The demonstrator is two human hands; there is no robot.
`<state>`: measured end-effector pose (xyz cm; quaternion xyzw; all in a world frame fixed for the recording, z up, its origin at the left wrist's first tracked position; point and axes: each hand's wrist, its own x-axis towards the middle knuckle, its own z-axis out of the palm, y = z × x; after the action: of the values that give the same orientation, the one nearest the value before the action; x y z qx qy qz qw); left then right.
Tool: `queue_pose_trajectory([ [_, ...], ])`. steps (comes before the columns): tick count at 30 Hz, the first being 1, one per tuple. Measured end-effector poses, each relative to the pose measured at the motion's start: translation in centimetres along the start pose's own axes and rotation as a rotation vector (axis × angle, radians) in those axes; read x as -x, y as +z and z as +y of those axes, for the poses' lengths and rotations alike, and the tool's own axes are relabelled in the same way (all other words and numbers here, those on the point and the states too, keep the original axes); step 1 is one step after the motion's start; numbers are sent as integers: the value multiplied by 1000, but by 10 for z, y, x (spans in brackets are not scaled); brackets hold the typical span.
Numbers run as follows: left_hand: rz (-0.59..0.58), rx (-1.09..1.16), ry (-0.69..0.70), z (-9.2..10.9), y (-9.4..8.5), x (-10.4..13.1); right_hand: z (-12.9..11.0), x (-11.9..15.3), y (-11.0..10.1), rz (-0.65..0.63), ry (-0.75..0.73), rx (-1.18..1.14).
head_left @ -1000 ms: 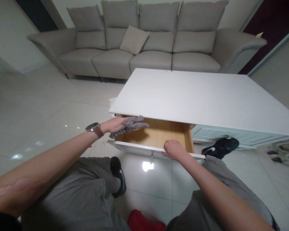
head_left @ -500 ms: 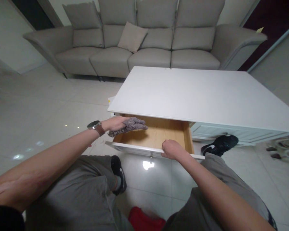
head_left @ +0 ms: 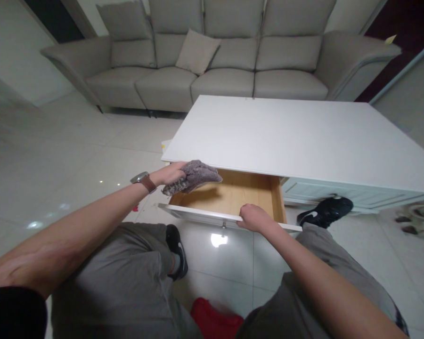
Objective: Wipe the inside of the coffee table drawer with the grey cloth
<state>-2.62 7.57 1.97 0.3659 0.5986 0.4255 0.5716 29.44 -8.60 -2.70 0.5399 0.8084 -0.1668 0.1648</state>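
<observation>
A wooden drawer [head_left: 238,190] with a white front is pulled out of the white table [head_left: 286,134]. My left hand [head_left: 171,174], with a watch on the wrist, grips a grey-brown cloth [head_left: 201,175] above the drawer's left side. The cloth is bunched and hangs partly over the drawer opening. My right hand [head_left: 252,217] is closed over the top edge of the drawer front, right of the small knob [head_left: 224,224]. The inside of the drawer shows bare wood where it is visible.
Behind the table stands a grey sofa [head_left: 226,87] with a beige cushion [head_left: 198,51]. A red object [head_left: 215,320] lies on the floor between my legs. My black shoes [head_left: 176,252] are on either side of the drawer.
My left hand has risen slightly with the cloth, which is now more bunched and nearer the tabletop edge. My right hand stays on the drawer front.
</observation>
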Motion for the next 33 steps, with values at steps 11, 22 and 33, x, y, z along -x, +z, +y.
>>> queue_pose_trajectory([
  [11, -142, 489, -61, 14, 44, -1, -5, -2, -2, 0, 5, -16],
  [22, -174, 811, 19, 27, 126, -27, -8, -7, 1, 4, 11, -13],
  [33, -98, 123, -155, -13, 97, -13, -4, -13, 5, 13, 14, -54],
])
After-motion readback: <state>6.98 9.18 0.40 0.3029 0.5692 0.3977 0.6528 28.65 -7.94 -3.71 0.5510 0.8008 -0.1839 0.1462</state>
